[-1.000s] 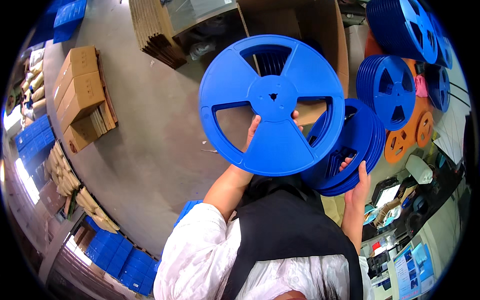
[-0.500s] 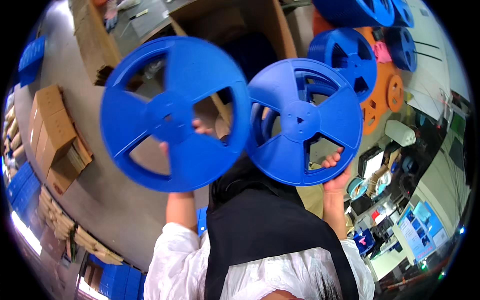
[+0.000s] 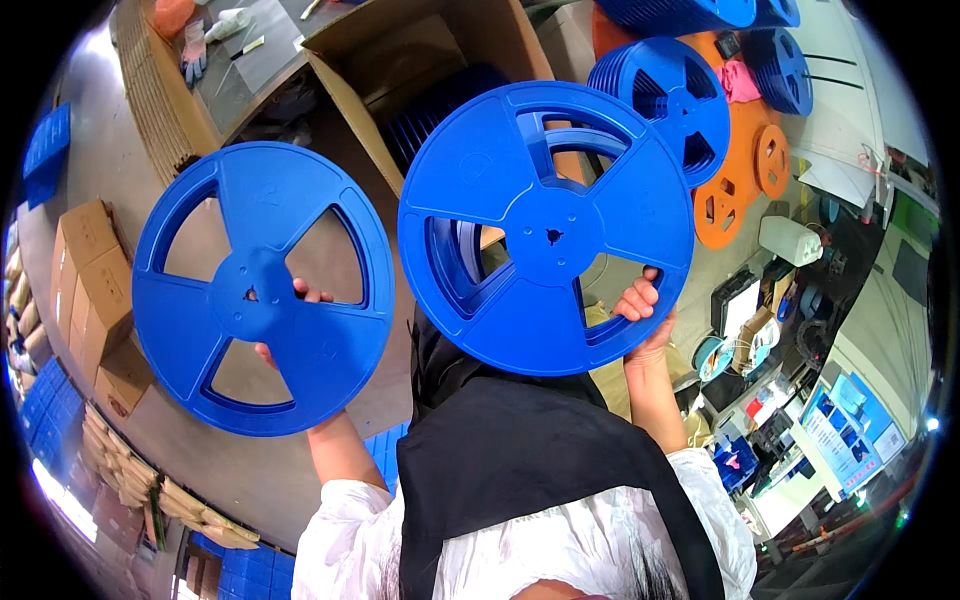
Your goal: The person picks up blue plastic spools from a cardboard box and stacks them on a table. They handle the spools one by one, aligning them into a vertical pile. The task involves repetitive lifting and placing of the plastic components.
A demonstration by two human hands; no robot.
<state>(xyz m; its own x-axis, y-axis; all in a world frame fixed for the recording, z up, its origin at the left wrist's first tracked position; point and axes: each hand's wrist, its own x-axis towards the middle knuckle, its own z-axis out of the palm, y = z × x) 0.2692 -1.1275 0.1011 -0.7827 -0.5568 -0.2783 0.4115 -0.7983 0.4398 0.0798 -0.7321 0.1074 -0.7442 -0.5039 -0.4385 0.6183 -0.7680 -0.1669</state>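
Note:
My left hand (image 3: 313, 292) is closed on a single blue plastic reel (image 3: 240, 285), its fingers showing through two of the reel's cutouts. This reel is held up in the air, face toward me, on the left. In my right hand (image 3: 638, 300) are more blue reels (image 3: 575, 225), held at the lower right rim with fingers reaching through a cutout. Behind the front one, at least one further reel shows through the openings; how many there are cannot be told. A gap separates the left reel from the right ones.
Beyond my hands stands an open cardboard box (image 3: 345, 100) with dark blue reels (image 3: 425, 112) inside. A stack of blue reels (image 3: 700, 108) is at the far right, by orange reels (image 3: 713, 213). A white jug (image 3: 790, 240) stands right; cartons (image 3: 88, 265) are left.
The left reel has moved left and down, away from the others. The right-hand reels have shifted slightly left and look larger. Both hands keep their hold.

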